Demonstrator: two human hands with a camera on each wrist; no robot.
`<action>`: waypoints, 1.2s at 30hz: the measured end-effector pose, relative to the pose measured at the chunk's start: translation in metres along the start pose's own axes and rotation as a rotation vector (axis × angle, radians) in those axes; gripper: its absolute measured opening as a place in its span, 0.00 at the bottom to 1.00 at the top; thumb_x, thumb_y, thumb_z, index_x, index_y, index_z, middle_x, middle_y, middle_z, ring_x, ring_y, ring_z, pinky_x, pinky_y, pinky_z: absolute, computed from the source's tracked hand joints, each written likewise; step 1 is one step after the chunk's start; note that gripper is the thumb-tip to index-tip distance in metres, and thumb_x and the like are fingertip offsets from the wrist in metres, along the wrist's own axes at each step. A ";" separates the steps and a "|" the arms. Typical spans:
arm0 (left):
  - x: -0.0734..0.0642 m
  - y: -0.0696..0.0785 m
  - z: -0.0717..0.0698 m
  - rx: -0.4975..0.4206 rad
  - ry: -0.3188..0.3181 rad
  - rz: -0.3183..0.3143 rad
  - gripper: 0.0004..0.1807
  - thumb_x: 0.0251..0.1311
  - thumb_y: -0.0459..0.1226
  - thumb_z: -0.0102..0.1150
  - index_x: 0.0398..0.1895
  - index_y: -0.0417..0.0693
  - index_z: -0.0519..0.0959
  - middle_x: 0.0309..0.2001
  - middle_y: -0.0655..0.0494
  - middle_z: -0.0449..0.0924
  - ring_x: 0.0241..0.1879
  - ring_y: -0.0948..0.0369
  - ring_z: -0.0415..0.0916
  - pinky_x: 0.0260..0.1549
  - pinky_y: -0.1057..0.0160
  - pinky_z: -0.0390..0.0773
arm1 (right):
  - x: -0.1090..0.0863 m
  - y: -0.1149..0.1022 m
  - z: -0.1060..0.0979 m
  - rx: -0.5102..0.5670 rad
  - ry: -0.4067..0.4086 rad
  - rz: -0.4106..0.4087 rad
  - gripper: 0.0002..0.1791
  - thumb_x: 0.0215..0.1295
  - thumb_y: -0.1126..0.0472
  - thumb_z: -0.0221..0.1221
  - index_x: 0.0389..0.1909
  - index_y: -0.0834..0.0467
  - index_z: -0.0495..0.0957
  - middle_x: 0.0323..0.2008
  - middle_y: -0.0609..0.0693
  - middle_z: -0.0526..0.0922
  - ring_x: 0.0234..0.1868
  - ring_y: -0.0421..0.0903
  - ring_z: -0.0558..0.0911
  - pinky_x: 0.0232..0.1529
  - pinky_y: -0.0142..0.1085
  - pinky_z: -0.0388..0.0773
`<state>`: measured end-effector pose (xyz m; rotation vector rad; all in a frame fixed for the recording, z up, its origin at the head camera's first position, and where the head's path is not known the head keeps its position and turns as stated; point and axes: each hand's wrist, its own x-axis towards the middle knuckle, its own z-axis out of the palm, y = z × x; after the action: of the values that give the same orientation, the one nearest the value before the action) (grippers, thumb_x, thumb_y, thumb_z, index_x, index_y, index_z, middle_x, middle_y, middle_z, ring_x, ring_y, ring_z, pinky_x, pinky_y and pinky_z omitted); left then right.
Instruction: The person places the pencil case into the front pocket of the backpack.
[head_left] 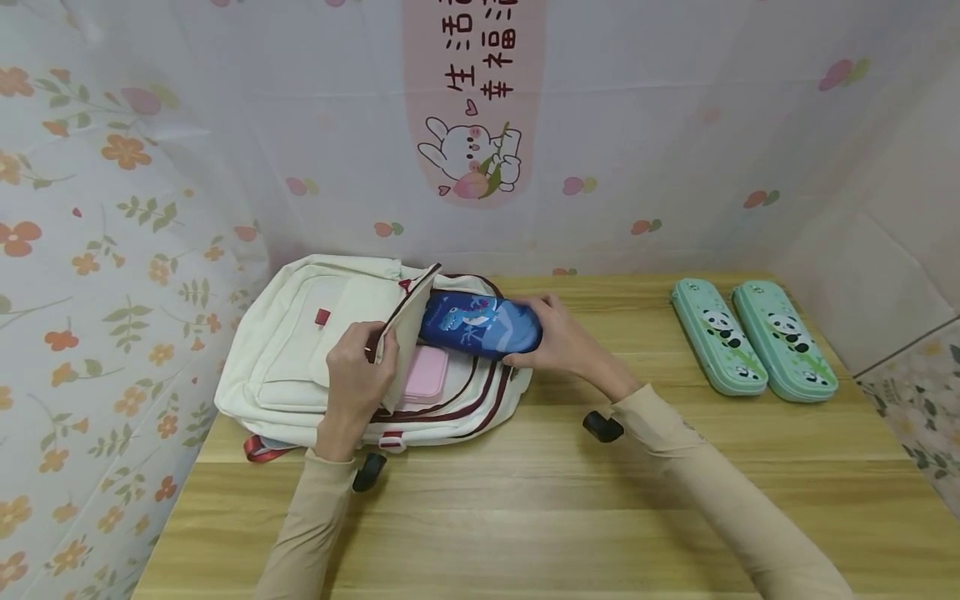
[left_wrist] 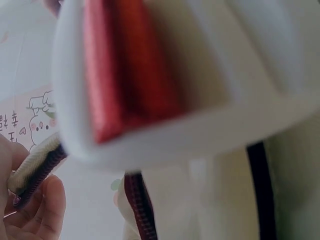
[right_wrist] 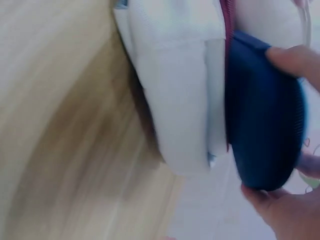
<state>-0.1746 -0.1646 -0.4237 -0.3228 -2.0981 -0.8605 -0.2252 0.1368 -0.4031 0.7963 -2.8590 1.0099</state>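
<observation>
A cream backpack (head_left: pixel 300 333) with dark red zips lies on its back at the table's left side, its top to the right. My left hand (head_left: pixel 362 367) grips the edge of its front flap and holds it raised; the left wrist view shows fingers (left_wrist: pixel 50 205) curled round the zipped edge. A blue pencil case (head_left: pixel 480 325) with a dinosaur print is partly inside the opening. Its outer end is held by my right hand (head_left: pixel 551 337), thumb and fingers on either side. A pink box (head_left: pixel 426 372) lies inside the bag, below the pencil case.
Two mint-green panda pencil cases (head_left: pixel 720 337) (head_left: pixel 784 342) lie side by side at the wooden table's (head_left: pixel 480 517) far right. A flowered cloth (head_left: pixel 97 275) hangs at left, and a printed sheet (head_left: pixel 637 142) stands behind. A white buckle with a red strap (left_wrist: pixel 135 75) fills much of the left wrist view.
</observation>
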 end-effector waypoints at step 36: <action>0.003 0.007 0.004 -0.064 0.027 0.048 0.07 0.60 0.30 0.61 0.34 0.31 0.83 0.27 0.42 0.82 0.23 0.53 0.75 0.24 0.58 0.73 | 0.072 -0.019 0.015 -0.126 -0.293 0.018 0.52 0.50 0.52 0.78 0.74 0.61 0.63 0.71 0.69 0.63 0.66 0.62 0.70 0.66 0.54 0.71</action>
<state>-0.1753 -0.1571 -0.4191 -0.3916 -2.0325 -0.9006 -0.2764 0.0818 -0.3916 0.9845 -3.1380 0.7610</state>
